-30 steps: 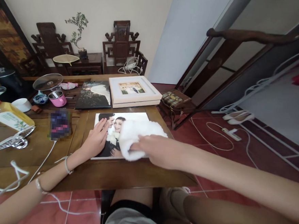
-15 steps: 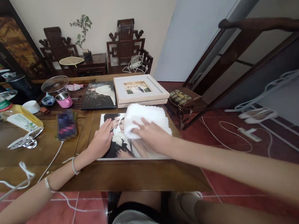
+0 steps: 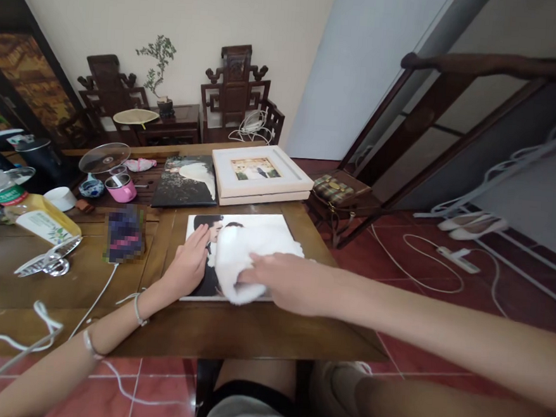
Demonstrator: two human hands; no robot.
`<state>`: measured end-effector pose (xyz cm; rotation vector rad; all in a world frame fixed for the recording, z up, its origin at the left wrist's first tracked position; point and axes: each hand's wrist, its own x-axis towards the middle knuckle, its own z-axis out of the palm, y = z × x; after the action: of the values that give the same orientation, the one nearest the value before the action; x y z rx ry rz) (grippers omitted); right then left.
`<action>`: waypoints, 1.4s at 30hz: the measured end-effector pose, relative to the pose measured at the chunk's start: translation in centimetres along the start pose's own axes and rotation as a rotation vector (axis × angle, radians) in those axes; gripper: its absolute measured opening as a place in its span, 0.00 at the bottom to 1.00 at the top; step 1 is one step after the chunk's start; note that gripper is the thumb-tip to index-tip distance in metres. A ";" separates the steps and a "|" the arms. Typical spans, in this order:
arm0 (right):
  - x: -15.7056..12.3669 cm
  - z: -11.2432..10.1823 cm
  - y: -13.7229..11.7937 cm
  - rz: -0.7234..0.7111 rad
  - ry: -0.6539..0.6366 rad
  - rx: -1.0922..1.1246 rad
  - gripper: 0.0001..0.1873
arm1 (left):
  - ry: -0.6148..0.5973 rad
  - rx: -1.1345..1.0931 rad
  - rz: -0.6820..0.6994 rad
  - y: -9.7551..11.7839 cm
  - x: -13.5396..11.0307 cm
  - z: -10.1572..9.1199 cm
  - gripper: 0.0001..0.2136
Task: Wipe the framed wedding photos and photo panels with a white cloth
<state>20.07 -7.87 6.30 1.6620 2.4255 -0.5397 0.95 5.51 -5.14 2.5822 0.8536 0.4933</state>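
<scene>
A photo panel (image 3: pixel 199 285) showing a couple lies flat on the wooden table in front of me. My left hand (image 3: pixel 189 262) rests on its left part, fingers stretched out flat and holding nothing. Against the photo, my right hand (image 3: pixel 296 283) presses a fluffy white cloth (image 3: pixel 242 250), its fingers curled into the fabric near the panel's front edge. The cloth hides much of the middle and right of the picture. The upper right corner of the panel shows white.
Behind the panel are a framed picture (image 3: pixel 222 190) and a dark photo board (image 3: pixel 171 196). To the left are a blurred-out device (image 3: pixel 124 234) on a cable, a silver hair claw (image 3: pixel 48 259), an oil bottle (image 3: pixel 44 217) and a pink mug (image 3: pixel 121 188). A chair (image 3: pixel 437 105) stands right.
My right hand has drawn the white cloth toward me and slightly left, from the photo's upper part to its front edge. My left hand has stayed in place.
</scene>
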 end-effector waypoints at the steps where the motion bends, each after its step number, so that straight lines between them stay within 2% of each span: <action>1: 0.7 0.0 0.8 0.009 0.027 -0.022 0.27 | -0.001 0.001 0.002 0.0 0.0 0.0 0.23; 7: 4.6 0.3 4.0 0.036 0.191 -0.127 0.23 | 0.008 0.005 0.027 0.0 0.1 0.0 0.23; 11: 5.0 0.9 3.3 0.038 0.225 -0.199 0.23 | 0.047 0.009 0.046 -0.3 0.1 0.2 0.23; 14: 3.7 0.9 0.7 0.067 0.145 -0.219 0.28 | 0.043 0.006 0.023 -0.4 0.0 0.2 0.23; 16: 2.3 0.4 -1.5 0.052 0.050 -0.188 0.25 | 0.019 0.002 -0.008 -0.3 0.0 0.1 0.23; 19: 0.3 -0.8 -4.2 -0.061 -0.124 -0.101 0.19 | -0.005 0.002 -0.028 -0.1 0.1 -0.1 0.23; 22: -0.8 -1.6 -5.0 -0.167 -0.184 -0.020 0.18 | -0.014 0.002 -0.019 0.0 0.1 -0.2 0.23; 27: 0.2 -1.7 -2.6 -0.078 -0.106 0.045 0.23 | -0.029 -0.026 -0.025 0.0 0.0 -0.3 0.23; 33: 3.6 -1.0 0.7 0.019 0.092 -0.126 0.27 | -0.006 -0.037 0.016 0.0 0.1 -0.3 0.24; 39: 6.5 -0.7 4.1 0.053 0.192 -0.133 0.22 | 0.056 -0.020 0.034 -0.7 0.1 0.3 0.24; 42: 7.0 -0.1 4.8 0.059 0.229 -0.153 0.20 | 0.047 -0.016 0.033 -0.7 0.0 0.4 0.23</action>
<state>21.90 -0.26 3.12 1.8110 2.4873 -0.1574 0.74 5.97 -5.80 2.5828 0.8204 0.5706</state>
